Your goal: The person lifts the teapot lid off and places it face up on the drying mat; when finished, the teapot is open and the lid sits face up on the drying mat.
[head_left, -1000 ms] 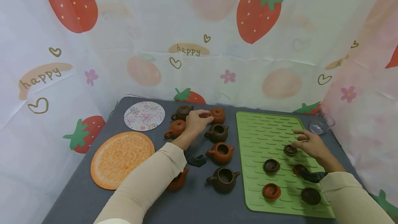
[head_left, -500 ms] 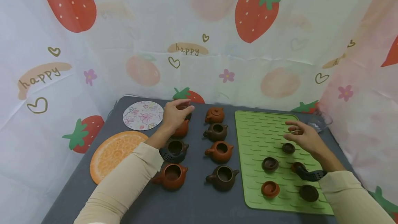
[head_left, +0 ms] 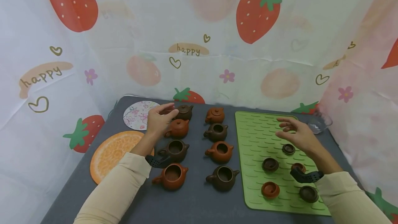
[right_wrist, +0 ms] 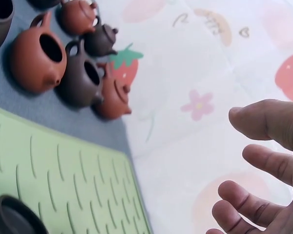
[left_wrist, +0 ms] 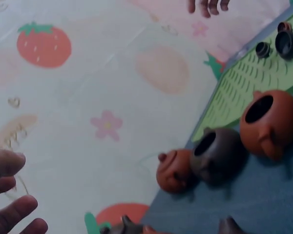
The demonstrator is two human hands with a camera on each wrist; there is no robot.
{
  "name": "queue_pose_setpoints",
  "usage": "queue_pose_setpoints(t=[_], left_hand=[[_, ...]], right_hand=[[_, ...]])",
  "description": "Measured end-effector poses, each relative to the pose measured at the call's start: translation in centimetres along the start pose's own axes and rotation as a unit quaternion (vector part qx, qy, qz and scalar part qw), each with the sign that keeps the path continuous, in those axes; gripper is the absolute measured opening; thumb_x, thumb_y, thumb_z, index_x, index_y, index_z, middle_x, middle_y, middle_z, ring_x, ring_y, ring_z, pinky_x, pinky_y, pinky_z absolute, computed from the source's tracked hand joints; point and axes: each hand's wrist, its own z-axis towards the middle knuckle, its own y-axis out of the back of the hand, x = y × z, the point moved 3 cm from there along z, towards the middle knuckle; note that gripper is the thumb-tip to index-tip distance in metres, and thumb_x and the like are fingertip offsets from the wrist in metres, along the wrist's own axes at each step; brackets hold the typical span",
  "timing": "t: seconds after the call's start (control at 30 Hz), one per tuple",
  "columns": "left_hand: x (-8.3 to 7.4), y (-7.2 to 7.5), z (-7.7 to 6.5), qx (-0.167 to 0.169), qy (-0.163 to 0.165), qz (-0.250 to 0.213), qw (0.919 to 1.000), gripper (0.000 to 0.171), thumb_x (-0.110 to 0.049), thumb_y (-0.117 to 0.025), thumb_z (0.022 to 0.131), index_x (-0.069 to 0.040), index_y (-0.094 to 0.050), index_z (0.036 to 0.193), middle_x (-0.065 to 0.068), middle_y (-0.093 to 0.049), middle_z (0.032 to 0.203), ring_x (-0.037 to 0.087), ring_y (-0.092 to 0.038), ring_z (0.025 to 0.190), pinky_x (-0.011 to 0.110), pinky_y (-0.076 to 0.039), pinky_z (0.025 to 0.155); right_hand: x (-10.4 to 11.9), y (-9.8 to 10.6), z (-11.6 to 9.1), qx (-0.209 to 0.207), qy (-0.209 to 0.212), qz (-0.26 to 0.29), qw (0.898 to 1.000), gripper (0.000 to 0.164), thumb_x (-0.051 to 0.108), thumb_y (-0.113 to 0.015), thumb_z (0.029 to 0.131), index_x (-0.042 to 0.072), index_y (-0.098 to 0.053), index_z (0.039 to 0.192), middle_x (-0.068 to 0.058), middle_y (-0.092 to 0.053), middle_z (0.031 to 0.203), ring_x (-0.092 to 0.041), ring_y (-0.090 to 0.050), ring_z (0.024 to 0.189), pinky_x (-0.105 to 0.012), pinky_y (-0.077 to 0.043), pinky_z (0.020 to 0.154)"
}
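Observation:
My left hand (head_left: 158,120) hovers, fingers loosely bent and holding nothing, left of the dark lidded teapot (head_left: 185,112) at the back. Just in front of that pot is a red-brown lidded teapot (head_left: 178,129). Another red-brown lidded teapot (head_left: 215,115) heads the second column. Over the green mat (head_left: 258,130) floats my empty right hand (head_left: 296,134), its fingers (right_wrist: 254,156) spread apart in the right wrist view. Below it lies a small dark lid (head_left: 288,149). Several more lids, such as a red-brown lid (head_left: 270,190), lie upturned on the mat.
Lidless teapots stand in both columns, among them a dark teapot (head_left: 224,179) and a red-brown teapot (head_left: 172,177) in front. An orange-slice mat (head_left: 115,155) and a round floral mat (head_left: 136,115) lie left. A clear glass vessel (head_left: 318,124) is at the back right corner.
My left hand has moved left from the back red-brown teapot, past the dark lidded one. My right hand has lifted away from the small dark lid and shifted slightly left.

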Motion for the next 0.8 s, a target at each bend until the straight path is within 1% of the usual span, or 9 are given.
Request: queue_pose_setpoints(t=[0.03,0.2,0.27,0.4,0.47,0.53,0.67,0.8], left_hand=[[0.2,0.3,-0.1,0.000,0.001,-0.006,1.0000,0.034,-0.013,-0.073,0.088,-0.001,-0.068,0.119,0.017,-0.066,0.112,0.028,-0.060,0.101,0.029,-0.048,0.081],[0.0,1.4,-1.3,-0.005,0.006,-0.015,0.9999,0.036,-0.005,-0.072,0.088,0.007,-0.064,0.120,0.026,-0.063,0.114,0.035,-0.059,0.104,0.021,-0.048,0.076],[0.2,1.7,-1.6,-0.009,0.020,-0.023,0.9995,0.036,-0.004,-0.071,0.088,0.008,-0.063,0.121,0.027,-0.062,0.114,0.034,-0.059,0.103,0.021,-0.048,0.075],[3.1,2.1,-1.4,-0.012,0.061,-0.032,0.9976,0.040,-0.010,-0.073,0.088,0.004,-0.063,0.124,0.023,-0.063,0.117,0.022,-0.060,0.102,0.020,-0.047,0.077],[4.8,2.3,-1.3,-0.013,0.079,-0.025,0.9965,0.041,-0.013,-0.073,0.088,0.001,-0.064,0.125,0.020,-0.063,0.118,0.019,-0.060,0.102,0.021,-0.046,0.079],[6.4,2.4,-1.2,-0.015,0.095,-0.017,0.9952,0.041,-0.016,-0.073,0.088,0.000,-0.064,0.125,0.019,-0.064,0.118,0.019,-0.060,0.104,0.021,-0.046,0.080],[8.7,2.7,-1.3,-0.020,0.118,-0.003,0.9929,0.040,-0.014,-0.072,0.089,0.001,-0.064,0.125,0.020,-0.064,0.116,0.021,-0.060,0.103,0.019,-0.046,0.078],[10.3,3.1,-1.6,-0.016,0.138,0.006,0.9903,0.041,-0.013,-0.071,0.089,0.003,-0.062,0.126,0.019,-0.064,0.116,0.020,-0.060,0.103,0.017,-0.046,0.075]], right_hand=[[0.2,-0.1,0.0,0.002,0.004,0.003,1.000,0.056,0.027,-0.065,0.095,0.007,-0.045,0.143,-0.023,-0.048,0.130,-0.035,-0.049,0.110,-0.050,-0.046,0.079],[1.2,-0.4,0.1,0.005,0.018,0.016,1.000,0.055,0.025,-0.065,0.095,0.007,-0.045,0.143,-0.022,-0.048,0.129,-0.034,-0.049,0.109,-0.049,-0.046,0.079],[1.4,-0.5,0.1,0.003,0.021,0.019,1.000,0.055,0.024,-0.065,0.094,0.007,-0.045,0.143,-0.020,-0.049,0.128,-0.033,-0.050,0.108,-0.048,-0.046,0.078],[1.9,-0.7,0.0,0.000,0.025,0.020,1.000,0.054,0.024,-0.066,0.094,0.009,-0.046,0.142,-0.019,-0.050,0.127,-0.031,-0.050,0.107,-0.047,-0.046,0.078],[2.1,-0.7,0.0,-0.002,0.029,0.019,0.999,0.054,0.024,-0.066,0.094,0.009,-0.047,0.142,-0.018,-0.050,0.127,-0.030,-0.050,0.107,-0.047,-0.046,0.078],[2.3,-0.8,0.0,-0.002,0.035,0.020,0.999,0.053,0.022,-0.066,0.094,0.009,-0.047,0.142,-0.018,-0.050,0.127,-0.029,-0.050,0.107,-0.047,-0.046,0.079],[2.7,-1.1,0.2,0.000,0.046,0.026,0.999,0.053,0.020,-0.065,0.094,0.008,-0.046,0.142,-0.017,-0.050,0.126,-0.027,-0.050,0.106,-0.046,-0.046,0.078],[3.5,-1.4,0.6,0.003,0.057,0.036,0.998,0.052,0.019,-0.066,0.094,0.009,-0.048,0.141,-0.015,-0.052,0.124,-0.025,-0.050,0.104,-0.042,-0.046,0.079]])
